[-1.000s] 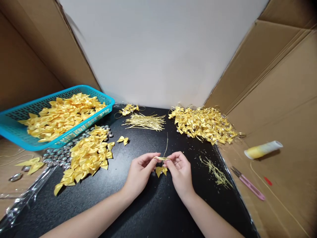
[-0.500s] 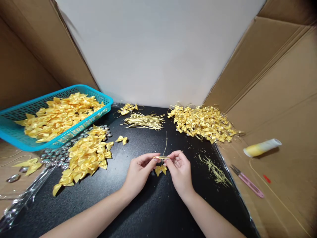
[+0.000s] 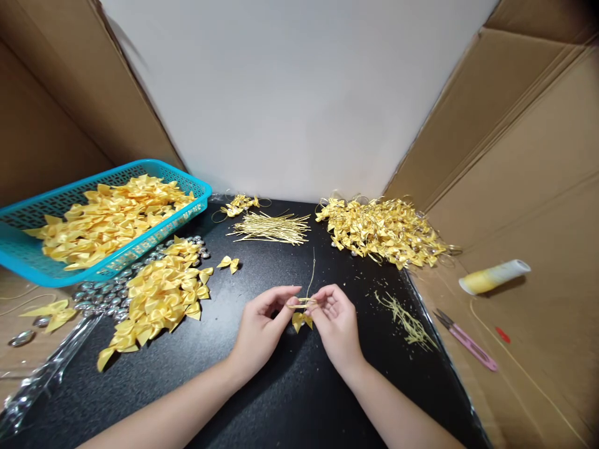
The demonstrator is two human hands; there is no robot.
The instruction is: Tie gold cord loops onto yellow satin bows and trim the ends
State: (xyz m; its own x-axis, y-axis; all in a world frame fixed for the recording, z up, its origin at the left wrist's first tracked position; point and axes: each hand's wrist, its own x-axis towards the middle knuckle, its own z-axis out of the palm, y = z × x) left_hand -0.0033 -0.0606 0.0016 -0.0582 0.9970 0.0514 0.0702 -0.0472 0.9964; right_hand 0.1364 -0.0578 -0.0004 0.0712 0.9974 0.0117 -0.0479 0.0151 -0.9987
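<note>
Plainly, two hands meet over the black tabletop (image 3: 187, 399), both with fingers pinched on one gold cord (image 3: 304, 302): the left hand (image 3: 266, 315) grips its left end between thumb and forefinger, the right hand (image 3: 337, 318) its right end. Two roughly parallel strands show between them. Just below, one yellow bow (image 3: 302, 322) lies between the hands, partly hidden by the fingers; one thin strand (image 3: 312, 274) rises behind the cord.

To the left are one blue basket (image 3: 135, 254) of bows, one loose bow heap (image 3: 161, 293) and a spread of silver beads (image 3: 105, 296), all too crowded to count. One single bow (image 3: 229, 264) lies apart from the heap.

Farther back sit one bundle of cut cords (image 3: 274, 228), one small cluster of looped bows (image 3: 240, 206) and one large pile of looped bows (image 3: 384, 234). To the right are one tangle of trimmings (image 3: 407, 321), one pair of pink snips (image 3: 468, 343), one tube (image 3: 495, 277) and one red scrap (image 3: 502, 334).
</note>
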